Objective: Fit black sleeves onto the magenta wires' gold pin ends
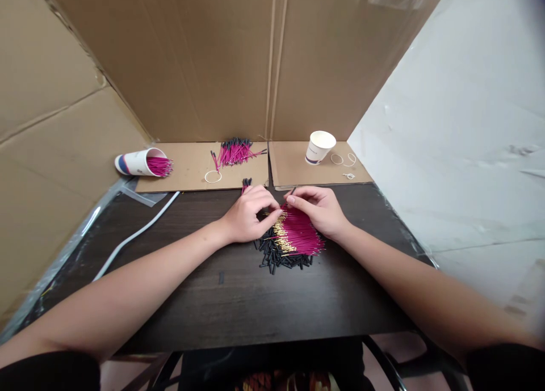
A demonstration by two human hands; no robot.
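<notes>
Fingertips of my L hand (251,212) & R hand (322,210) are close tog., thumbs facing, a small gap btwn them. R thumb + index are pinched on a thin black sleeve (293,190), its end poking up past the tips. L thumb + index come tog. by the gold ends; can't tell if they've got a wire, too small to see.

Pink wires (301,232) lie in a thick heap just below & btwn my fingers, gold tips twd the L hand, other ends twd the R wrist. Loose black sleeves (276,261) spread under & round the heap, on the near side of my fingers. A few black-tipped wires (247,183) show just beyond my L knuckles.

Farther fwd of the L fingers, on the cardboard sheet (187,167): pile of pink wires w/ black ends (235,152), a pale rubber band (213,182) nr it. Well off to L, a paper cup on its side (133,163), more pink wires (159,165) at its mouth. Beyond the R fingers, another paper cup, upright (315,152), w/ 2 pale loops & a knotted band (349,176) to its R.
</notes>
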